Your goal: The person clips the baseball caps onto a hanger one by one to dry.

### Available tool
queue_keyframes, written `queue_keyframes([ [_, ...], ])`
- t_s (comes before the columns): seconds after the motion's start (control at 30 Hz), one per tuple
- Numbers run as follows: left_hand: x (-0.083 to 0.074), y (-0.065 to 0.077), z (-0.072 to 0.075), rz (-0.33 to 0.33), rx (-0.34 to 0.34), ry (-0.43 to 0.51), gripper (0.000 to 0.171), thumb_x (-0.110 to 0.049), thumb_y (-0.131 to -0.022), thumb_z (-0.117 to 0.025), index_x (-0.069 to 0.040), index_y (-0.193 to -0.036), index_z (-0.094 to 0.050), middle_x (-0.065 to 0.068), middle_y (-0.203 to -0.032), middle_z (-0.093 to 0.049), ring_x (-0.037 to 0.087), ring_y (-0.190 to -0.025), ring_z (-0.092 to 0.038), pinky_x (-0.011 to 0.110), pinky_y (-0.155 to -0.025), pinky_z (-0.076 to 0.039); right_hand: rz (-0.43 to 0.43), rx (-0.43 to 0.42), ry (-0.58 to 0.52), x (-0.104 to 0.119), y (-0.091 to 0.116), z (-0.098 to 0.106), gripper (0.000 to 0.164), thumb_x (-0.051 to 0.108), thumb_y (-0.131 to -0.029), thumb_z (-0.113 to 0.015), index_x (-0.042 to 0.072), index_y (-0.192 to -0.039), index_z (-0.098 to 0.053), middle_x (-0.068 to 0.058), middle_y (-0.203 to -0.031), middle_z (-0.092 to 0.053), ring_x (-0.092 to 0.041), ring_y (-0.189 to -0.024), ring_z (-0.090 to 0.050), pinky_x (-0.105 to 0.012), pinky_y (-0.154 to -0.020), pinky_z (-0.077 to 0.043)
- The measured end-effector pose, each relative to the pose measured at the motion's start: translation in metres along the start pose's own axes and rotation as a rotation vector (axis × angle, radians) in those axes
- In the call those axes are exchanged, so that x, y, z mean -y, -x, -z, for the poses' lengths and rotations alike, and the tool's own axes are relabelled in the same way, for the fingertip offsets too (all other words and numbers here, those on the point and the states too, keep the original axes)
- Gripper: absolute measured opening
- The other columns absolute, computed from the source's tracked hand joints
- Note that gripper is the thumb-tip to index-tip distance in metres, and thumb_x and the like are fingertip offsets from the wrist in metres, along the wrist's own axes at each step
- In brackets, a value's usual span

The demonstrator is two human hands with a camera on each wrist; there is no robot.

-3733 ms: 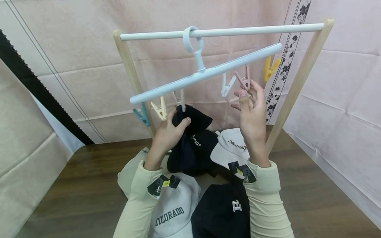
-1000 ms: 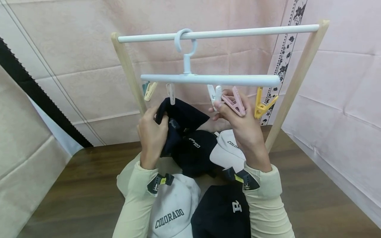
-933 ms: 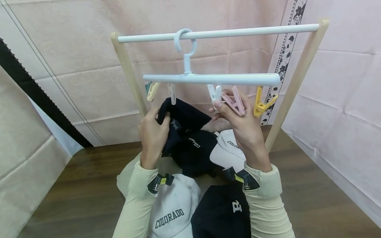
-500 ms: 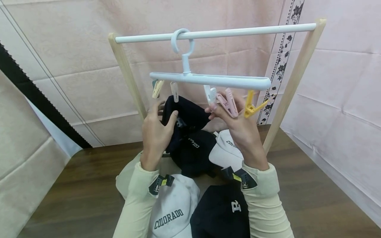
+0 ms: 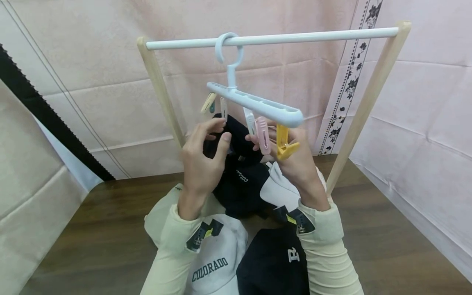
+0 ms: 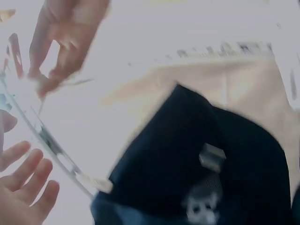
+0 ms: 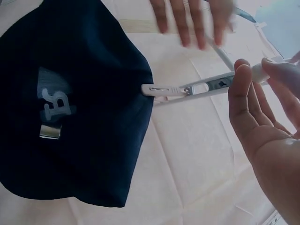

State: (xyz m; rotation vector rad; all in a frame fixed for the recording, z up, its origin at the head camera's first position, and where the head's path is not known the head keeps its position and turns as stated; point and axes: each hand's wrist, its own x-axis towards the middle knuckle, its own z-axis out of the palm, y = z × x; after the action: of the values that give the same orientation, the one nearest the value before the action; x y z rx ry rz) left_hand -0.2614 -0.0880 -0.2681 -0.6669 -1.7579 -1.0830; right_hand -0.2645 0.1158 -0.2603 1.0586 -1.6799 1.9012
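A navy cap (image 5: 239, 133) hangs from the light blue clip hanger (image 5: 258, 102), its edge caught in a pale clothespin (image 7: 161, 90). My left hand (image 5: 203, 162) is beside the cap, fingers spread and bent a little, holding nothing; the left wrist view shows those fingers apart from the cloth. With thumb and fingertips my right hand (image 5: 295, 164) pinches a white clothespin (image 5: 250, 122) on the hanger. The pink clothespin (image 5: 263, 135) and the yellow clothespin (image 5: 284, 143) hang in front of that hand and partly hide it.
The hanger hooks over a white rod (image 5: 295, 38) between wooden posts. On the brown table (image 5: 92, 237) below lie a white Colorado cap (image 5: 221, 241), a black cap (image 5: 273, 262), another black cap (image 5: 241, 192) and a white cap (image 5: 278, 186). Cream and teal clothespins hang at the hanger's far end.
My left hand has let go of the navy cap and its fingers have spread. The hanger has turned, its right end swinging nearer and leftward. My right hand has shifted from the pink clothespin to the white one.
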Motion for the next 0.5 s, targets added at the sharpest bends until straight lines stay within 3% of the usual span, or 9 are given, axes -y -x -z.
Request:
queue_keyframes([
  [0.07,-0.008,-0.001,-0.001,0.041,0.048,0.111,0.034,-0.020,-0.106,-0.063,-0.004,-0.135,-0.067,0.009,-0.127,-0.072,0.019,-0.116,-0.066,0.041,-0.098,-0.054,0.000,0.002,0.032,0.001,0.000,-0.004,0.054,0.010,-0.100,-0.072,-0.011,-0.145,-0.053,-0.022,-0.118,-0.075,-0.017,-0.097,-0.078,-0.030,-0.080,-0.062],
  [0.17,-0.016,-0.002,-0.003,0.125,0.123,0.268,0.037,-0.018,-0.109,-0.057,-0.003,-0.143,-0.061,0.010,-0.134,-0.069,0.018,-0.123,-0.064,0.039,-0.104,-0.053,-0.005,-0.041,0.123,0.001,0.000,-0.010,0.052,-0.016,-0.094,-0.067,-0.010,-0.144,-0.056,-0.027,-0.125,-0.070,-0.010,-0.096,-0.075,-0.025,-0.082,-0.060],
  [0.2,-0.018,-0.002,-0.003,0.155,0.142,0.315,0.038,-0.017,-0.110,-0.055,-0.002,-0.145,-0.059,0.010,-0.137,-0.067,0.019,-0.126,-0.063,0.039,-0.106,-0.052,-0.004,-0.059,0.158,0.001,0.000,-0.012,0.050,-0.019,-0.092,-0.066,-0.011,-0.141,-0.058,-0.027,-0.116,-0.071,-0.008,-0.087,-0.072,-0.022,-0.077,-0.059],
  [0.33,-0.022,-0.003,-0.005,0.249,0.182,0.429,0.041,-0.014,-0.112,-0.050,0.002,-0.149,-0.054,0.012,-0.149,-0.059,0.020,-0.135,-0.058,0.038,-0.109,-0.051,-0.001,-0.088,0.186,-0.002,-0.002,-0.020,0.052,-0.025,-0.086,-0.064,-0.014,-0.136,-0.060,-0.024,-0.121,-0.067,-0.013,-0.094,-0.065,-0.020,-0.082,-0.055],
  [0.43,-0.023,-0.004,-0.005,0.286,0.175,0.450,0.041,-0.015,-0.112,-0.051,0.003,-0.149,-0.054,0.011,-0.154,-0.055,0.019,-0.139,-0.055,0.037,-0.109,-0.051,0.007,-0.061,0.128,-0.003,-0.003,-0.025,0.053,-0.025,-0.087,-0.065,-0.014,-0.138,-0.058,-0.018,-0.131,-0.061,-0.023,-0.119,-0.064,-0.029,-0.101,-0.055],
  [0.5,-0.023,-0.005,-0.004,0.299,0.164,0.457,0.041,-0.016,-0.113,-0.051,0.003,-0.149,-0.054,0.011,-0.155,-0.055,0.017,-0.142,-0.052,0.036,-0.111,-0.050,0.021,-0.054,0.108,-0.003,-0.003,-0.027,0.047,-0.023,-0.088,-0.068,-0.015,-0.134,-0.060,-0.014,-0.125,-0.061,-0.027,-0.124,-0.064,-0.033,-0.103,-0.055],
])
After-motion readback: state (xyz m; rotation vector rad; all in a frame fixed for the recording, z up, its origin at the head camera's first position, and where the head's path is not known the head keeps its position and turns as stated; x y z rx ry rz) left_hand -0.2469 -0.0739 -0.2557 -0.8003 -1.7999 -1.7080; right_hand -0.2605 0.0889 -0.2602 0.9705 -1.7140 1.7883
